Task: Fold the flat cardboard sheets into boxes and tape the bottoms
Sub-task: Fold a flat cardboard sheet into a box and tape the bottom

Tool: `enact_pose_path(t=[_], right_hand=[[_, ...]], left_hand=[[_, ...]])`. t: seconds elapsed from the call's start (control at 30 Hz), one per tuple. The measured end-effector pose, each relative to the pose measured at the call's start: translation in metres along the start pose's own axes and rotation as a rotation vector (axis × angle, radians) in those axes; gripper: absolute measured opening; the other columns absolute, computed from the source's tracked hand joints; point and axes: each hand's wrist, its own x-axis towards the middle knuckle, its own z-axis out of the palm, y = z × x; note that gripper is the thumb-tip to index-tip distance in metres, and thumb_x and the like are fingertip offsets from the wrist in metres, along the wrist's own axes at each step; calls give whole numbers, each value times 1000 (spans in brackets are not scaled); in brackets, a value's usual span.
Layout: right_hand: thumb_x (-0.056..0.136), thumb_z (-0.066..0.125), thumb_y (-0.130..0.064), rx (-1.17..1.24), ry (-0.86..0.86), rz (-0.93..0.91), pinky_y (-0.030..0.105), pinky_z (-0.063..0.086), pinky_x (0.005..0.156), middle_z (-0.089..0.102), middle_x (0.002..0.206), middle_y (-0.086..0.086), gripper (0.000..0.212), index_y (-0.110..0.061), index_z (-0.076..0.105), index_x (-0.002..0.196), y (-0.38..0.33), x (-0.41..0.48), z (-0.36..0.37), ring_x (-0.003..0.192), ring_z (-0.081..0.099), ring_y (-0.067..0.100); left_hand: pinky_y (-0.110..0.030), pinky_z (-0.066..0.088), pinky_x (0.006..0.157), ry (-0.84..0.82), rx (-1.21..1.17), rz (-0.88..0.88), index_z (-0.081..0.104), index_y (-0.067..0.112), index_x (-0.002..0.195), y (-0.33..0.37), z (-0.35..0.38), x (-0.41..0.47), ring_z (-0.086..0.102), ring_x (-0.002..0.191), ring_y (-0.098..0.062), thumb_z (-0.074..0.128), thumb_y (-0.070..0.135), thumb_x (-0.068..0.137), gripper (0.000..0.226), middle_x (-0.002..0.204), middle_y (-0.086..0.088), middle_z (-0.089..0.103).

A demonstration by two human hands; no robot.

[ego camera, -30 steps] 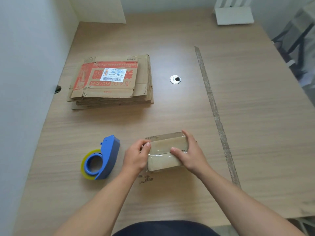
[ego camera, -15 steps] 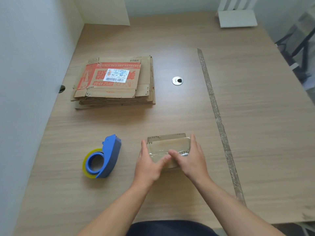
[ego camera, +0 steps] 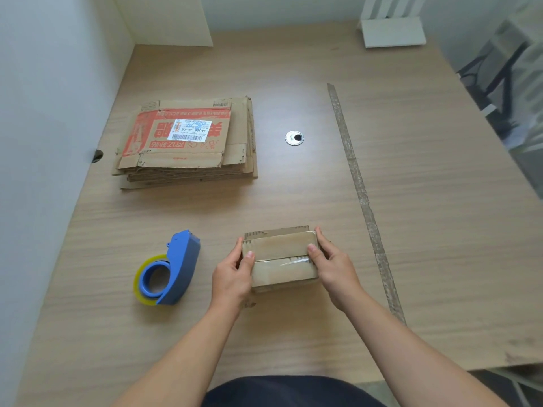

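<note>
A small folded cardboard box (ego camera: 280, 258) stands on the wooden table (ego camera: 426, 230) in front of me, clear tape running across its top face. My left hand (ego camera: 235, 274) grips its left end, thumb on top. My right hand (ego camera: 332, 264) grips its right end, thumb on the taped seam. A stack of flat cardboard sheets (ego camera: 188, 142), the top one printed in red with a white label, lies further back on the left. A blue tape dispenser (ego camera: 169, 271) with a yellowish roll stands left of the box, apart from my hands.
A long strip of old tape (ego camera: 361, 189) runs down the table to the right of the box. A round metal cable grommet (ego camera: 294, 138) sits mid-table. A white stand (ego camera: 392, 32) is at the far edge. Walls close the left side; a chair stands at the right.
Both hands slid apart from the middle of the box top to its two ends and now grip it. The view shifted slightly.
</note>
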Motion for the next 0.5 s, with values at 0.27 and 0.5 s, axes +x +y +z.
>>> enact_pose_path(t=[0.27, 0.5], right_hand=[[99, 58, -31, -116, -127, -20, 35, 48, 100, 60, 115, -4, 29, -36, 62, 127, -14, 9, -15, 107, 60, 13], [90, 67, -43, -259, 89, -69, 30, 46, 93, 67, 111, -2, 38, -23, 67, 122, -17, -4, 0, 110, 62, 18]], left_hand=[[-19, 41, 106, -187, -124, -1, 32, 34, 151, -13, -14, -11, 50, 123, 10, 60, 21, 98, 61, 138, 22, 52], [-23, 43, 102, 101, 42, 41, 48, 26, 146, -6, 3, -15, 54, 123, -4, 57, 28, 99, 47, 136, 10, 59]])
